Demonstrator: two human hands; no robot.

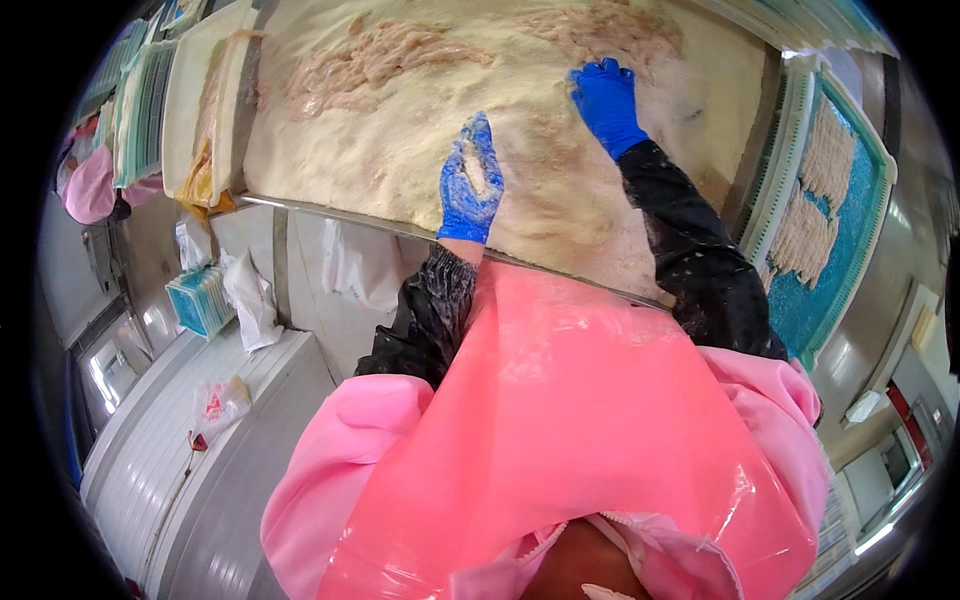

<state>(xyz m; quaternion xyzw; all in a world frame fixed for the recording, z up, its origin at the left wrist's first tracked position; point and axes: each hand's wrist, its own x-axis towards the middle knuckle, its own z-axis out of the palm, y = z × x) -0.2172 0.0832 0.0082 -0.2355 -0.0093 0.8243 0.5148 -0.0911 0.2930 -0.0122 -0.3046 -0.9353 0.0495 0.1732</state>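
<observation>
My left hand (470, 188), in a blue glove dusted with crumbs, is turned palm up over the near part of the crumb bed. Across its cupped palm and fingers lies a breaded strip of meat (474, 168). Farther right, my right hand (607, 103) is back up in a blue glove, its fingers curled down at the edge of the raw meat; whatever they grip is hidden. Pale yellow breading (400, 150) covers the metal-edged table. Raw pink meat strips (370, 65) lie heaped at the far left, and another heap of meat (610, 35) sits beyond my right hand.
On the right stands a blue-green tray (845, 285) with rows of breaded strips (805, 235). At the left, a white tub (190, 105) leans beside stacked trays (148, 110). White plastic bags (250, 300) hang below the table, and a ribbed metal cabinet (200, 440) stands at lower left.
</observation>
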